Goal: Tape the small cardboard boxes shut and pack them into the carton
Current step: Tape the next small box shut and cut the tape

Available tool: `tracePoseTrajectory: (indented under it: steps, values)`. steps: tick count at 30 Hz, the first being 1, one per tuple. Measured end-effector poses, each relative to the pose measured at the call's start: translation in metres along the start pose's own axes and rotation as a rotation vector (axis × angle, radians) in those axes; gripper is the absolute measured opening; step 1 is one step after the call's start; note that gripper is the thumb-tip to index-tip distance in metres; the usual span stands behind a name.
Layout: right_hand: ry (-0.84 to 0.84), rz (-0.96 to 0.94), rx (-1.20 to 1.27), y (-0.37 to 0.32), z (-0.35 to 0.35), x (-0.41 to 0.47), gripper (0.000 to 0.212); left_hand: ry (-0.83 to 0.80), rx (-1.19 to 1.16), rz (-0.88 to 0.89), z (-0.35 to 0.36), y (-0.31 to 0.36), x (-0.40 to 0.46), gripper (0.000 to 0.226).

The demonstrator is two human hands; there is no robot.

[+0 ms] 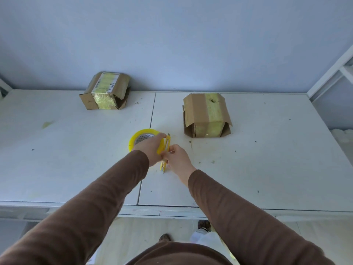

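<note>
Apparently cutting tape: left hand (150,150) gripping tape roll (142,139), right hand (176,156) pinching knife (165,150), mid-frame; next, tape onto a box (206,115).

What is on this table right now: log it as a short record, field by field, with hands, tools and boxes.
left hand: grips the yellow roll of packing tape
right hand: pinches the yellow utility knife
knife: lies between the two hands, close beside the roll
far-left brown cardboard box: taped, one end flap gaping
right brown cardboard box: tape strip over top, side flaps sticking out
white table: bears both boxes, apart from each other
carton: not in view
</note>
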State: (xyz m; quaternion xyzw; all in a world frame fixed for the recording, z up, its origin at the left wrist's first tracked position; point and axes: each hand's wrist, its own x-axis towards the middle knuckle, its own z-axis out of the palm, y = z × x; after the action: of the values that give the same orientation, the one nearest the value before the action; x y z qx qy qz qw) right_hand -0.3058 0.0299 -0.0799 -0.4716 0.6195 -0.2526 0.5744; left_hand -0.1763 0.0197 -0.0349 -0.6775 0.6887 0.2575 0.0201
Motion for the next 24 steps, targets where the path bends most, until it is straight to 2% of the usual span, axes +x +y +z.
tracePoseTrajectory:
  steps: [2,5,7,9,10,13,16,19,21,24]
  values:
    - [0.107,-0.145,-0.084,-0.006,-0.004,-0.008,0.019,0.077,-0.100,0.020,-0.004,-0.001,-0.003,0.064]
    - [0.259,-0.499,-0.305,-0.022,-0.021,-0.018,0.016,0.104,-0.552,0.015,-0.020,0.004,-0.007,0.044]
    - [0.258,-0.684,-0.491,-0.038,-0.034,-0.018,0.010,0.024,-0.819,-0.007,-0.029,0.009,-0.014,0.029]
    - [0.192,-0.741,-0.611,-0.049,-0.044,-0.014,0.004,-0.061,-1.011,-0.069,-0.030,0.013,-0.020,0.019]
    - [0.150,-0.744,-0.663,-0.053,-0.048,-0.013,0.009,-0.063,-1.064,-0.095,-0.028,0.015,-0.022,0.015]
    - [0.032,-0.745,-0.760,-0.060,-0.055,-0.009,0.021,0.072,-1.102,-0.122,-0.017,0.014,-0.019,0.007]
    - [0.134,-0.860,-0.825,-0.065,-0.053,-0.007,0.017,0.259,-0.996,-0.090,-0.012,0.010,-0.009,0.008]
    - [0.327,-0.876,-0.832,-0.062,-0.048,-0.003,0.007,0.239,-0.986,-0.054,-0.015,0.010,-0.003,0.006]
    - [0.364,-0.855,-0.807,-0.058,-0.045,-0.006,0.006,0.183,-1.040,-0.015,-0.020,0.013,-0.002,0.005]
    - [0.432,-0.797,-0.743,-0.063,-0.053,-0.008,0.008,0.152,-0.977,0.014,-0.023,0.010,0.002,0.007]
